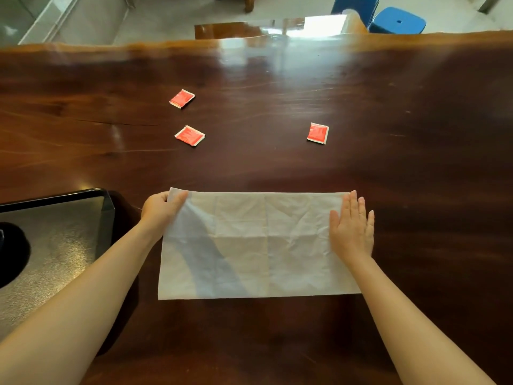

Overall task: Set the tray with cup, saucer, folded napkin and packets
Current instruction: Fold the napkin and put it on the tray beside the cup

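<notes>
**Napkin spread flat, one corner pinched for the fold**

The white napkin (258, 243) lies open on the dark wooden table (416, 162) in the lower middle of the frame, as a wide rectangle with old crease lines across it. The left hand (159, 207) grasps its upper left corner, with the fingers curled round the cloth edge. The right hand (351, 226) is released and flat, its straight fingers pressing the napkin's right edge down. This looks like an anchor-and-lift hold. The flat palm keeps the cloth from sliding on the glossy wood, and the pinched corner is ready to be carried over into a fold.

The tray (69, 193) sits at the left edge of the frame, and its raised black rim is just beside the left forearm. A dark round item (11, 254) rests on it, cut off by the frame, and I cannot tell whether it is the cup or the saucer. Three red packets lie loose on the table above the napkin. Two are at upper left (182, 98) (190, 135) and one is at upper right (318, 133), all well apart from the cloth.

The napkin's near edge lies well inside the table, so nothing overhangs. The wood between cloth and packets is bare, which gives room to fold in any direction. A later carry leftward would need to rise over the tray's rim.
</notes>
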### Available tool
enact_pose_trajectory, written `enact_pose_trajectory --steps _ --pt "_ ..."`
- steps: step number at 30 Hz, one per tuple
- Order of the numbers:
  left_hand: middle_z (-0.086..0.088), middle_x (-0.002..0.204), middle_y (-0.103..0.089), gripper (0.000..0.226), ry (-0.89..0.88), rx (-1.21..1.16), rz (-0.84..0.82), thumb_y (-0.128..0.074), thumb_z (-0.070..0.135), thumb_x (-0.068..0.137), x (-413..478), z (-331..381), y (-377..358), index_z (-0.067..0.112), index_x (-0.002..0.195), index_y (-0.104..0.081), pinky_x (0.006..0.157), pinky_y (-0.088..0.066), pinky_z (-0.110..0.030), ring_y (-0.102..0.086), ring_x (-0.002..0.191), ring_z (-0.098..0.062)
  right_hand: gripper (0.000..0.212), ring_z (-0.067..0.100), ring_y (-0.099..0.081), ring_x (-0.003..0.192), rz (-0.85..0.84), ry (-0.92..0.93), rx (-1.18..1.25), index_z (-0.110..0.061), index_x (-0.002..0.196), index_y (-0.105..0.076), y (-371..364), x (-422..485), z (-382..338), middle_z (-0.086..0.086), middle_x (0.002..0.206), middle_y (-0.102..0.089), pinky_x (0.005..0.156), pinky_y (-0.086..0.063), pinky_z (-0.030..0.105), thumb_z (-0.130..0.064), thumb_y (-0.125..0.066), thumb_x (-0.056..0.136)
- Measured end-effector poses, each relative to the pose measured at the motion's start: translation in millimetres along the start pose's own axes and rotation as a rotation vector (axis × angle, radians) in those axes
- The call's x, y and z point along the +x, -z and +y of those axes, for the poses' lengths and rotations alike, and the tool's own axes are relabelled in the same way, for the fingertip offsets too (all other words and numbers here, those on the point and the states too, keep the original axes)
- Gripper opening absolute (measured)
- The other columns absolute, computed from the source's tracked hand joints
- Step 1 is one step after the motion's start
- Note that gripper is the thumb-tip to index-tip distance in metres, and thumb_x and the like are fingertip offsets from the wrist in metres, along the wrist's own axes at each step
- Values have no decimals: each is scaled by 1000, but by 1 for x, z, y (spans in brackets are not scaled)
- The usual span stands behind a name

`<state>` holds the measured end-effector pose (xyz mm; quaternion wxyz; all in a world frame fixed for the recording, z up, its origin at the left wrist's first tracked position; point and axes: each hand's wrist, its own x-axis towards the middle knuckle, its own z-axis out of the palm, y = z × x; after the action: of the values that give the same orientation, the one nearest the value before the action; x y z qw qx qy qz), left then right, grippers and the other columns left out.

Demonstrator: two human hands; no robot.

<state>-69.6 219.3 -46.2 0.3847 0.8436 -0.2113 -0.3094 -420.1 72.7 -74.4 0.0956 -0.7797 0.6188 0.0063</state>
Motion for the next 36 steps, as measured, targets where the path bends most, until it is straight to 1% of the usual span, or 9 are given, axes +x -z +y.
enact_pose_trajectory --steps 5,11,16,19,23,26,28,31,36 --pt "-5 91 -66 15 -38 -161 -127 -64 22 86 -1 4 3 13 99 -66 63 -52 -30 -63 77 -19 42 28 -31 137 212 132 96 -8 136 -43 10 16 -14 13 142 -44 115 -12 47 -19 -42 95" --pt "-4 80 -69 7 8 -163 -69 -67 23 83 5 0 0 21 77 -69 58 -52 -30 -65 73 -21 13 32 -46 107 277 112 238 -8 94 -66 14 43 -15 13 103 -61 97 -32 44 -10 -55 88" --pt "-4 78 -69 12 14 -75 18 -69 31 80 4 -3 -4 21 73 -67 71 -56 -40 -67 78 -27 10 32 -46 101 276 101 235 -8 90 -65 13 47 -10 13 99 -60 89 -35 42 -10 -54 89" --pt "3 73 -63 14 -78 101 100 -65 30 82 0 1 -12 20 73 -63 60 -47 -31 -63 82 -27 13 33 -47 102 280 70 217 -8 93 -64 14 46 -11 14 101 -60 91 -34 42 -9 -51 89" --pt "-16 116 -58 33 -368 412 349 -55 14 86 -21 11 -35 8 118 -53 88 -40 -42 -51 109 -35 23 42 -55 100 337 203 296 3 104 -64 18 28 -53 23 102 -63 95 -38 48 3 -53 83" --pt "-17 141 -44 44 -565 593 240 -47 9 90 -57 0 -72 9 134 -43 109 -24 -50 -38 132 -34 34 44 -50 120 210 528 341 6 119 -56 -3 -13 -114 26 123 -58 106 -30 56 0 -49 87" --pt "-10 151 -32 45 -540 701 126 -38 20 96 -72 -14 -87 15 140 -36 115 -10 -49 -24 142 -25 45 30 -25 141 -31 647 251 -2 140 -35 -23 -38 -144 16 148 -35 117 -8 45 -17 -35 97" --pt "0 157 -19 55 -478 811 93 -14 41 95 -63 -25 -87 23 146 -22 116 -1 -45 -9 145 -16 54 18 1 146 -73 635 117 -16 148 -12 -39 -40 -146 2 158 -8 117 9 36 -36 -22 99" --pt "4 158 -11 63 -448 851 93 -13 52 91 -51 -31 -78 24 148 -15 117 1 -40 -5 145 -14 57 16 -1 146 -9 400 85 -23 148 -12 -25 -1 -91 -4 158 -9 118 1 38 -40 -26 96"
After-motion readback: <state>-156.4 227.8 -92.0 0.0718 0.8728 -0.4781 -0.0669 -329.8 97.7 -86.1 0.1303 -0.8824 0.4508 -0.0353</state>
